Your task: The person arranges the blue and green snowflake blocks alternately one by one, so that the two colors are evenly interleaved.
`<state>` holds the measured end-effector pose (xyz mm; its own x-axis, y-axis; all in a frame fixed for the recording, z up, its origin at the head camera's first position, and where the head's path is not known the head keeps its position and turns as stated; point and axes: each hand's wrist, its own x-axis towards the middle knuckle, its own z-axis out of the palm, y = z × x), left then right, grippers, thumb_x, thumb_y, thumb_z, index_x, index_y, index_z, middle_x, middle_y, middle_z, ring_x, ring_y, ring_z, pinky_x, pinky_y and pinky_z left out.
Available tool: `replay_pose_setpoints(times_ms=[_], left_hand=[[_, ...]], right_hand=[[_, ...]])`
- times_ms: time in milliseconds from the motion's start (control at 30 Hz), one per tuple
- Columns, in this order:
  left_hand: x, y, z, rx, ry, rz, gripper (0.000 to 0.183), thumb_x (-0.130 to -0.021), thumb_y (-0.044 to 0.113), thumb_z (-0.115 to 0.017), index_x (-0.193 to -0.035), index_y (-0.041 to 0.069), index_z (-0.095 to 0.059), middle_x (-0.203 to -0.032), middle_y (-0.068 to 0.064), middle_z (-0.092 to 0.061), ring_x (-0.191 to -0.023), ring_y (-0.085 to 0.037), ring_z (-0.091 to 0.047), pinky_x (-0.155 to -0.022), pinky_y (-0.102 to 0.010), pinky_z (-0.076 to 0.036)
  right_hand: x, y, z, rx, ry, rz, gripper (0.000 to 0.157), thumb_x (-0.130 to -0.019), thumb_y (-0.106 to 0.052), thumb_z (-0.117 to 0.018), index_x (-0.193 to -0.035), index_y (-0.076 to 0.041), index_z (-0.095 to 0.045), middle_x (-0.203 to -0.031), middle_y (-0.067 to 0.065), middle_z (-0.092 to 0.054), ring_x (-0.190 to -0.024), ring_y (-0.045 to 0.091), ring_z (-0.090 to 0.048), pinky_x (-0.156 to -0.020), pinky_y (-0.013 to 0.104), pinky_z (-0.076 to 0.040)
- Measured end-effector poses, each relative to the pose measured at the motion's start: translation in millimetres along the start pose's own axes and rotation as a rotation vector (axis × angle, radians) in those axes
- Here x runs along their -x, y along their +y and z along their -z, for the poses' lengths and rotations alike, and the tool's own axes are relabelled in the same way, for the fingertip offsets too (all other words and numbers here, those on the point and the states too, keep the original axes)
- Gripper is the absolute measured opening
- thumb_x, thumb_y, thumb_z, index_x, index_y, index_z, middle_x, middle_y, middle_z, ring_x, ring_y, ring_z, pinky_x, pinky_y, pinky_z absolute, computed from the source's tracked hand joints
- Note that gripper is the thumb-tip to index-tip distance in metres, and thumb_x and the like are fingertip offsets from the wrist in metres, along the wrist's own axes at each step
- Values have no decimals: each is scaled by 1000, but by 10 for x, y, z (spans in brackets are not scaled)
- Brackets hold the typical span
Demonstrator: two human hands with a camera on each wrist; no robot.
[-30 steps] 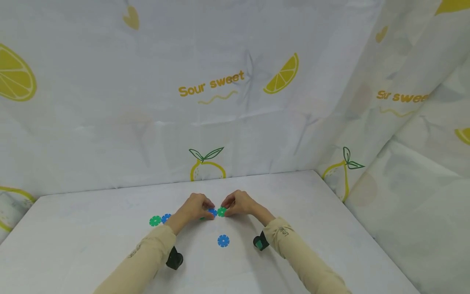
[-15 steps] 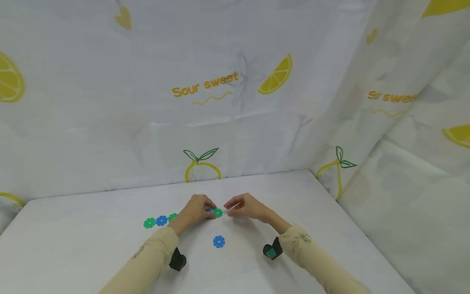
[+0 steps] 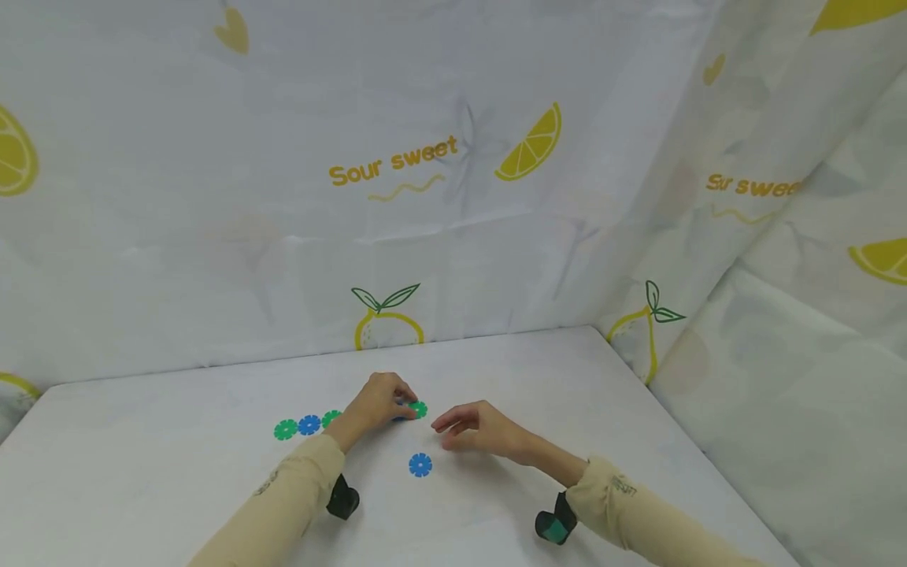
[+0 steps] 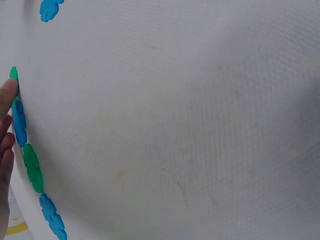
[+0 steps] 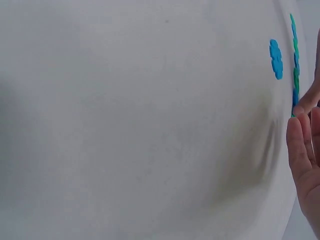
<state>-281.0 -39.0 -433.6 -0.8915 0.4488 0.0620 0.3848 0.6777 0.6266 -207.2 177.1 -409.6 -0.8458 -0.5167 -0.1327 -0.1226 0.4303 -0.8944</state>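
Observation:
A row of linked plastic snowflake discs, green and blue by turns, lies across the table, its left-end green disc (image 3: 286,429) in the open and its middle behind my left wrist. My left hand (image 3: 377,403) pinches the green snowflake disc (image 3: 420,409) at the row's right end; in the left wrist view its thumb (image 4: 7,95) lies on this disc, beside a blue disc (image 4: 19,122). My right hand (image 3: 485,431) hovers to the right of the row, fingers apart and holding nothing. A single blue snowflake disc (image 3: 420,465) lies nearer, between the two forearms.
The white table (image 3: 177,488) meets a white lemon-printed cloth (image 3: 283,236) behind it and another along the right side. Dark wrist devices (image 3: 556,524) hang below both sleeves, low over the tabletop.
My right hand has let go of the right-end green disc and drawn back to the right and nearer. My left hand has shifted from the neighbouring blue disc onto that green one.

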Motion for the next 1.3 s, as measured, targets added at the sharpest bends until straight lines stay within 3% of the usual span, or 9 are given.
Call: replay_pose_setpoints(times_ms=[167, 333, 433, 533, 667, 767, 1100, 1300], left_hand=[[0, -11, 13, 1, -6, -2, 17, -73, 12, -83, -87, 8, -76, -89, 0, -68, -93, -20, -61, -88, -40, -49], [12, 10, 51, -3, -7, 14, 16, -73, 11, -83, -86, 8, -75, -89, -1, -68, -94, -21, -61, -89, -41, -48], [13, 31, 66, -6, -4, 15, 16, -72, 10, -83, -85, 8, -76, -88, -1, -68, -93, -21, -61, -89, -40, -48], [11, 47, 69, -5, -6, 22, 15, -72, 10, -83, -85, 8, -75, -88, -1, -68, -93, -20, -61, -89, -40, -48], [-5, 49, 55, -3, -15, 30, 15, -73, 10, -83, -85, 9, -75, -88, 0, -67, -92, -19, -60, -89, -39, -48], [-10, 43, 51, -2, -18, 35, 15, -73, 10, -83, -85, 9, -75, -88, 0, -66, -91, -18, -59, -88, -39, -48], [-17, 25, 33, 17, -15, 37, 15, -72, 9, -83, -85, 9, -75, -87, 0, -67, -92, -19, -60, -89, -39, -48], [-6, 36, 25, 16, -10, 14, 15, -71, 9, -83, -84, 7, -75, -86, 0, -67, -90, -19, -60, -87, -39, -49]], right_hand=[[-13, 48, -99, -62, -69, 69, 29, -91, -6, -65, -118, 4, -63, -114, 17, -65, -95, 18, -62, -85, 20, -49], [-130, 67, -200, -126, -164, 153, 30, -91, 1, -62, -119, 9, -60, -119, 23, -62, -107, 24, -62, -90, 25, -50], [-208, 46, -239, -126, -218, 203, 29, -90, 4, -61, -119, 12, -59, -120, 27, -60, -111, 31, -60, -92, 27, -49], [-264, 24, -263, -91, -262, 230, 28, -90, 4, -60, -117, 12, -59, -116, 26, -62, -108, 30, -62, -90, 27, -50], [-288, 12, -281, -25, -261, 241, 23, -91, 1, -61, -113, 9, -63, -108, 22, -66, -96, 16, -65, -86, 24, -52], [-296, 12, -285, -2, -241, 253, 23, -91, 1, -60, -113, 8, -63, -108, 21, -67, -96, 12, -64, -86, 24, -51], [-333, 8, -302, 14, -217, 295, 23, -91, 5, -58, -112, 9, -63, -111, 23, -65, -101, 22, -65, -89, 24, -50], [-319, 24, -302, 7, -274, 257, 21, -90, 3, -60, -110, 8, -64, -107, 22, -67, -93, 19, -67, -85, 24, -52]])
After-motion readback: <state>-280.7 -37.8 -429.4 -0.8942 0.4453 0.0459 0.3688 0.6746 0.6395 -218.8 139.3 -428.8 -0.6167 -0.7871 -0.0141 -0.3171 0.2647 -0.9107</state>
